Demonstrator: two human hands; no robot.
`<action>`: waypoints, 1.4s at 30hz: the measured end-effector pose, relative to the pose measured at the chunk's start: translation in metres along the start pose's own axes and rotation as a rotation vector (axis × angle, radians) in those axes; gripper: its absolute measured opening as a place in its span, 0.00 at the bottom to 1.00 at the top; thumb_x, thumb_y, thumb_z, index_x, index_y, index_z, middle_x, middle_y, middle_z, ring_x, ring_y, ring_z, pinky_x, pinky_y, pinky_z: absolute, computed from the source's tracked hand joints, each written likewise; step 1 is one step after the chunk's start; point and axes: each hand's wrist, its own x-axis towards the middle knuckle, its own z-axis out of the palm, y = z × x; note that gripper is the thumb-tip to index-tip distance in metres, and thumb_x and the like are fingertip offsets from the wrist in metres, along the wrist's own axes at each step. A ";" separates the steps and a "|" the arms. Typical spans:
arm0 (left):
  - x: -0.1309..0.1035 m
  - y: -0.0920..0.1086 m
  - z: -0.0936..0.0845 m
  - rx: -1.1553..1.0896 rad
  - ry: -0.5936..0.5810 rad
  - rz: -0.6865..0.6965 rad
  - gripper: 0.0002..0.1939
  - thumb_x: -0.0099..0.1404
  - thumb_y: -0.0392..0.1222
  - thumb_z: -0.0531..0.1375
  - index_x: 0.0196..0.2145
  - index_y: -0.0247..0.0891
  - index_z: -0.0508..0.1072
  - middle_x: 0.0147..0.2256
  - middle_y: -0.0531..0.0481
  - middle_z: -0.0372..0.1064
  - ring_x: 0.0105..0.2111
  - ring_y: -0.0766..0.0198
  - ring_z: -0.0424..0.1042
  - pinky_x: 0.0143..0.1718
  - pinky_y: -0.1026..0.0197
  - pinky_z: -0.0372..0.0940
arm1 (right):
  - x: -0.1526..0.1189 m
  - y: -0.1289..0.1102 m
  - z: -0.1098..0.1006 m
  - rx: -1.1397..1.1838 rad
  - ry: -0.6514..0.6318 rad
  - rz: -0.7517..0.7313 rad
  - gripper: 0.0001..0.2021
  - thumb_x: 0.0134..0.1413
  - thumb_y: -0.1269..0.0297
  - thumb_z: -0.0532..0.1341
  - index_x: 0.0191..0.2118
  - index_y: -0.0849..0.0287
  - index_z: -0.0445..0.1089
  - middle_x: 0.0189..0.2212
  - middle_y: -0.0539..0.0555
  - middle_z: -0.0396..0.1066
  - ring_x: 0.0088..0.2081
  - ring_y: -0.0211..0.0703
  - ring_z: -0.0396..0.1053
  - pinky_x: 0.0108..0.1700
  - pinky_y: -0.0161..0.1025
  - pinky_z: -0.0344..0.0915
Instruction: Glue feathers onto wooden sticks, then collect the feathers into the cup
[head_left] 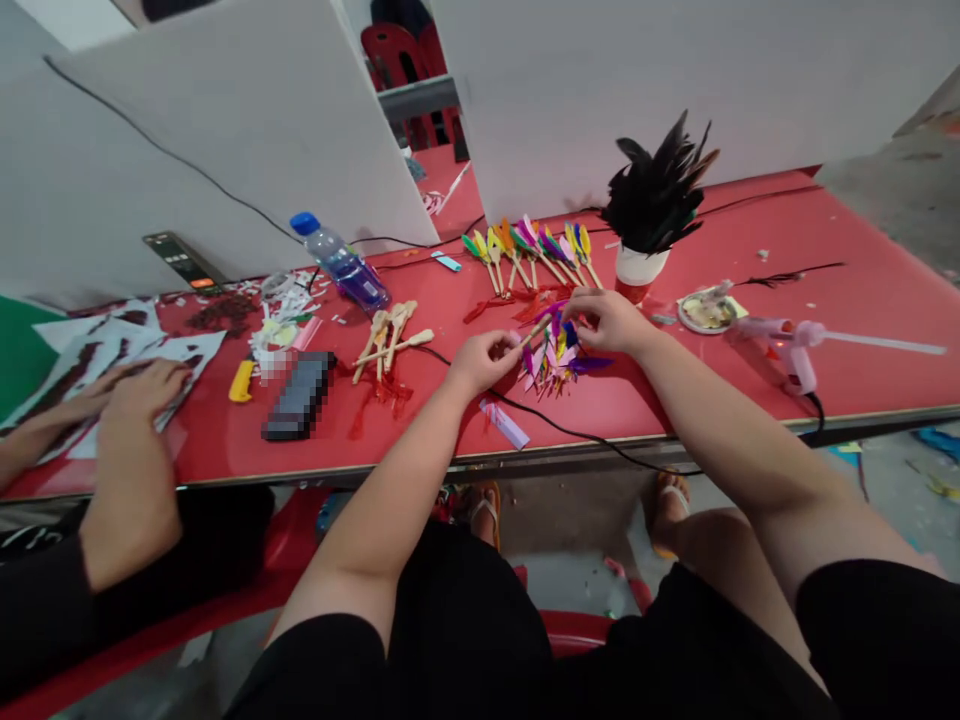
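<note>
Head view: left hand [480, 362] pinches a likely light, stiff wooden stick [533, 332], best held by its shaft; right hand [604, 318] curls, grip unclear, beside delicate-looking feathers [556, 354].

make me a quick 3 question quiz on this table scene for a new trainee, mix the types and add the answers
1. Which of the camera wearer's hands pinches the wooden stick?
2. True or false: the pink glue gun lies farther right on the table than the blue-capped bottle.
3. The feathers standing in the white container are mostly: A) pink, B) black, C) yellow.

Key:
1. The left hand.
2. True.
3. B.
</note>
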 end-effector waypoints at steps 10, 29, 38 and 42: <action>0.065 -0.005 -0.044 -0.208 -0.014 -0.061 0.14 0.65 0.53 0.68 0.39 0.41 0.75 0.30 0.52 0.73 0.28 0.62 0.68 0.33 0.62 0.61 | 0.015 0.015 0.003 -0.054 -0.074 0.292 0.07 0.64 0.59 0.69 0.43 0.54 0.77 0.33 0.52 0.77 0.32 0.43 0.69 0.33 0.42 0.58; 0.082 0.035 0.012 0.479 -0.045 0.073 0.13 0.73 0.44 0.68 0.53 0.43 0.86 0.48 0.43 0.86 0.51 0.46 0.82 0.53 0.51 0.72 | 0.015 0.023 0.017 0.102 -0.122 0.277 0.21 0.59 0.54 0.67 0.55 0.57 0.80 0.24 0.46 0.73 0.25 0.42 0.68 0.32 0.39 0.60; 0.074 0.036 0.010 0.401 -0.009 -0.009 0.10 0.73 0.47 0.69 0.47 0.41 0.86 0.49 0.42 0.86 0.49 0.50 0.82 0.51 0.55 0.72 | 0.016 0.033 0.020 0.272 0.067 0.312 0.21 0.55 0.56 0.67 0.52 0.61 0.79 0.22 0.46 0.71 0.24 0.41 0.65 0.31 0.40 0.60; 0.073 0.036 0.016 0.450 -0.031 -0.021 0.07 0.72 0.42 0.68 0.46 0.41 0.85 0.46 0.43 0.86 0.48 0.50 0.82 0.49 0.55 0.71 | 0.016 0.027 0.021 0.295 0.065 0.316 0.20 0.53 0.59 0.68 0.51 0.61 0.79 0.21 0.46 0.71 0.24 0.40 0.65 0.31 0.39 0.60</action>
